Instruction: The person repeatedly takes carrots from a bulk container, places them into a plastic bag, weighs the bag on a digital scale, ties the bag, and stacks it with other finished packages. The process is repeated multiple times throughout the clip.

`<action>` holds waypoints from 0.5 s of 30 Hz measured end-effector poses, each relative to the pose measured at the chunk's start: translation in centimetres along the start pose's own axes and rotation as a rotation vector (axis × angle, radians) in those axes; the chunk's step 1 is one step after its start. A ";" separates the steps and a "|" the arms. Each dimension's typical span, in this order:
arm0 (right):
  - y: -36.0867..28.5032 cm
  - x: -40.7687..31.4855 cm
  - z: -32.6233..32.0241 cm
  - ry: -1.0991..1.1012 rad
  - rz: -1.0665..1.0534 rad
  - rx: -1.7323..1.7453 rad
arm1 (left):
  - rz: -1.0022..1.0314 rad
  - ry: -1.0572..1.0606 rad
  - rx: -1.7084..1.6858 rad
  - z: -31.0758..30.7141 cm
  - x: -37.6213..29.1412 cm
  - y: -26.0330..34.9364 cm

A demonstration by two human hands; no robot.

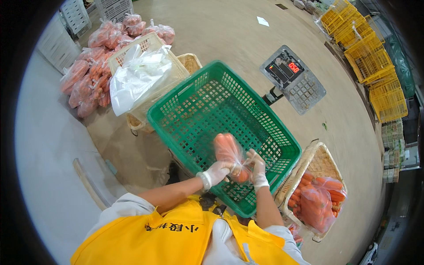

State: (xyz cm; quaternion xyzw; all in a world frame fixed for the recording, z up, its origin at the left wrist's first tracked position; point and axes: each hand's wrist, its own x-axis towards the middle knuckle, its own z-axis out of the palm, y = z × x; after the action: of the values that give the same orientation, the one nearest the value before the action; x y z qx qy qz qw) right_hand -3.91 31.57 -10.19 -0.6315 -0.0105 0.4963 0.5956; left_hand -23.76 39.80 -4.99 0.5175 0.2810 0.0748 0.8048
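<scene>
A clear plastic bag of carrots (228,149) hangs from both my hands above the near part of a green plastic crate (185,112). My left hand (217,172), in a pale translucent glove, grips the gathered plastic on the bag's left side. On the right, my gloved right hand (257,167) pinches the plastic near the bag's neck. The bag's lower contents lie between the hands, partly hidden by fingers and plastic. Beyond the crate stands a scale display with a keypad (293,79), its red digits lit.
White plastic bags (140,73) fill a cream crate at the left, beside heaped bagged carrots (87,79). Another cream crate (318,149) at the right holds loose and bagged carrots (316,205). Yellow crates (371,59) line the far right; a pale wall (49,139) bounds the left.
</scene>
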 end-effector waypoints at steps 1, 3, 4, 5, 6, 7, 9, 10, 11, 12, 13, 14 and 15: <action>-0.4 -1.4 0.1 -0.047 -0.090 -0.138 | -0.157 0.048 -0.116 0.2 0.8 0.3; -1.5 -3.8 0.4 -0.241 -0.349 -0.402 | -0.234 -0.004 -0.088 0.3 2.6 0.8; -1.5 -4.7 0.9 -0.215 -0.459 -0.434 | -0.251 -0.034 -0.060 0.4 3.6 0.9; -1.8 -5.4 1.1 -0.204 -0.665 -0.665 | -0.290 -0.044 -0.041 0.6 4.3 0.8; -2.0 -5.8 1.3 -0.165 -0.670 -0.671 | -0.291 -0.090 -0.027 0.7 4.9 0.6; -2.2 -6.0 1.3 -0.139 -0.705 -0.749 | -0.238 -0.133 -0.033 0.9 5.4 0.2; -2.1 -5.9 1.0 -0.165 -0.766 -0.818 | -0.205 -0.169 -0.066 1.2 5.8 -0.8; -2.1 -5.8 0.6 -0.186 -0.805 -0.891 | -0.197 -0.229 -0.085 1.1 6.2 -1.2; -2.1 -5.5 0.3 -0.182 -0.758 -0.952 | -0.221 -0.233 -0.010 1.1 6.5 -1.6; -2.1 -5.2 -0.2 -0.186 -0.722 -1.029 | -0.262 -0.257 0.045 1.0 7.1 -1.9; -2.1 -4.9 -0.6 -0.147 -0.675 -1.125 | -0.271 -0.315 0.067 0.9 7.4 -2.3; -2.0 -4.5 -0.9 -0.148 -0.716 -1.115 | -0.288 -0.372 0.212 0.8 8.0 -2.4; -2.0 -4.1 -1.0 -0.203 -0.665 -0.998 | -0.221 -0.293 0.328 0.7 8.4 -2.6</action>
State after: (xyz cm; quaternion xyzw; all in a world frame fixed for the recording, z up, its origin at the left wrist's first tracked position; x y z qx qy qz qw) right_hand -4.18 28.89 -6.35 -0.7470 -0.4952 0.2765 0.3467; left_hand -16.85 41.50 -10.19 0.6128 0.2247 -0.1362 0.7453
